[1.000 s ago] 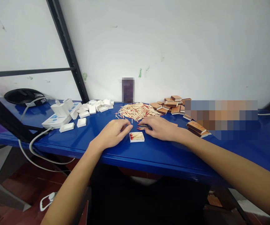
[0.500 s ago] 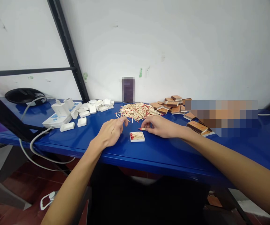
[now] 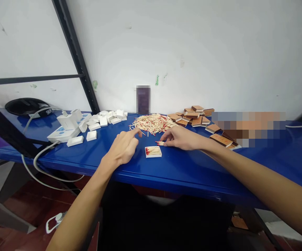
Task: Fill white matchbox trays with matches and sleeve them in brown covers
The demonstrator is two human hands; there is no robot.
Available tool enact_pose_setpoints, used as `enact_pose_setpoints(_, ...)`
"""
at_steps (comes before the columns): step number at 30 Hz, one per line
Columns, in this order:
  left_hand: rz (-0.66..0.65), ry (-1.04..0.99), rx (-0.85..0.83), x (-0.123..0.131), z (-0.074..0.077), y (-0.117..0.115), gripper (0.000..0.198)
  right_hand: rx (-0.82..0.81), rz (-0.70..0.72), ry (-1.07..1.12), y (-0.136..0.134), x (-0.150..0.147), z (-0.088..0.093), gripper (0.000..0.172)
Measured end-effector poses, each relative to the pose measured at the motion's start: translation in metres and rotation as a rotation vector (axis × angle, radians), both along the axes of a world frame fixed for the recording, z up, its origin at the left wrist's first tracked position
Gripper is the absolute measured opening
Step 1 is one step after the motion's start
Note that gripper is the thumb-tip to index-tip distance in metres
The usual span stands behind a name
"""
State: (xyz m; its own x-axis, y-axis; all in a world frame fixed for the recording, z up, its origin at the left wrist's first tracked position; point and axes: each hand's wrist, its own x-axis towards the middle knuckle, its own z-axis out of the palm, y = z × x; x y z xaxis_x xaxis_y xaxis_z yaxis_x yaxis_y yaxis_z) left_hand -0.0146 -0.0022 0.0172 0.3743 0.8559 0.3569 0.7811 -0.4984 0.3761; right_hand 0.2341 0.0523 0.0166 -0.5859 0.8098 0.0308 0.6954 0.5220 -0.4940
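- Over the last second, your right hand [image 3: 179, 137] has drawn its loose matches into a tighter bunch, and your left hand [image 3: 123, 146] has pulled back leftward from beside the tray; the tray itself has stayed about where it was.
- Your right thumb and fingers are clamped on the small bunch of matches [image 3: 160, 143], red heads jutting out to your left, a little uneven.
- Your left thumb and index finger stand apart with nothing visible between them; the index bends toward the pile. You hide the other fingertips, so I can't tell about those.
- Just below the bunch, the white matchbox tray [image 3: 154, 156] lies flat on the blue table [image 3: 182, 177], part filled, its match heads also toward your left.
- Beyond your hands sits the loose pile of matches [image 3: 154, 123], with white inner trays [image 3: 103, 121] to its left and brown matchbox sleeves [image 3: 192, 115] to its right.
- By my reading, you're at gathering and evening up a bunch beside the tray. The next move calls for level heads, a light pinch, and sticks kept parallel to those already lying inside.
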Motion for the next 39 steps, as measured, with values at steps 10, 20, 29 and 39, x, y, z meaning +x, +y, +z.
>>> enact_pose_setpoints(10,-0.046,0.133,-0.016,0.0072,0.0016,-0.0004,0.019,-0.079,0.05,0.055,-0.0004,0.0004,0.0021,0.028)
enact_pose_setpoints(20,-0.085,0.115,-0.098,0.0074,-0.0006,0.0002,0.022,-0.074,0.066,0.079,-0.0014,0.0004,0.0033,0.019)
enact_pose_setpoints(29,-0.134,0.11,-0.101,0.008,-0.0005,-0.0005,0.019,0.041,0.062,0.028,-0.0038,-0.0013,0.0017,0.014)
enact_pose_setpoints(39,-0.167,0.153,-0.105,0.0072,-0.0028,0.0027,0.018,0.034,0.061,0.0,-0.0065,-0.0033,0.0035,0.016)
